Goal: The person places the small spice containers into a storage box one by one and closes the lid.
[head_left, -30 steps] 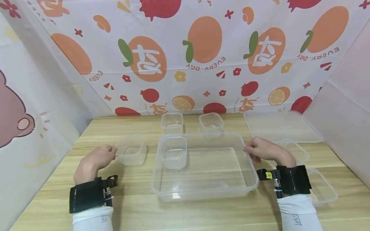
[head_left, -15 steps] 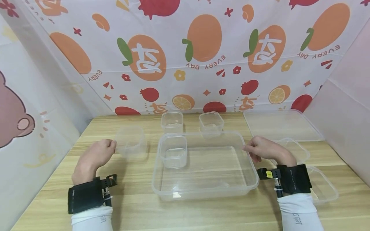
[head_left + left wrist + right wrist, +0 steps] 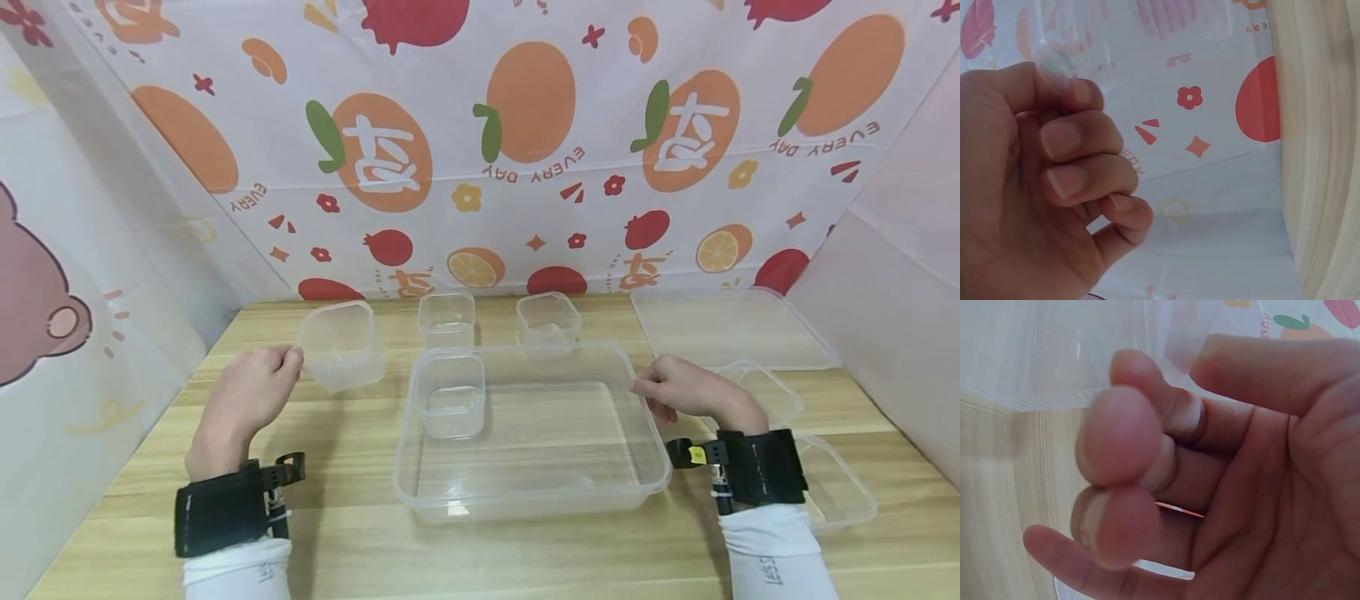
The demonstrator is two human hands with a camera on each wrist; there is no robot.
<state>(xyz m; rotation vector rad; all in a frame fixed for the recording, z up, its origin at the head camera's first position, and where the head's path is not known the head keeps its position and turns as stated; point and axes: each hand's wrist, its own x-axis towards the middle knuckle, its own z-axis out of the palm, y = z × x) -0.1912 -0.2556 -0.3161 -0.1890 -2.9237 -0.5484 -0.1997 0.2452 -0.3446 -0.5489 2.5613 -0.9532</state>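
My left hand [image 3: 251, 396] pinches the left edge of a small clear plastic container [image 3: 341, 346] between thumb and index finger. This container is tilted and looks lifted off the table. In the left wrist view, clear plastic [image 3: 1054, 37] shows at the pinching fingertips [image 3: 1082, 94], while the other fingers curl in. A large rectangular clear container [image 3: 525, 502] stands in the middle, with another small container [image 3: 452, 421] inside its left part. My right hand [image 3: 686, 387] holds the large container's right rim with thumb and fingers; its wall [image 3: 1054, 356] fills the upper left of the right wrist view.
Two more small clear containers, left [image 3: 447, 317] and right [image 3: 549, 321], stand behind the large one. A large flat lid [image 3: 735, 329] lies at the back right. Smaller lids, one farther [image 3: 768, 392] and one nearer [image 3: 840, 483], lie partly behind the right arm. Printed cloth [image 3: 525, 225] hangs behind the table.
My left hand has moved slightly away from me, raising and tipping the small container. The right hand and the large container have stayed put.
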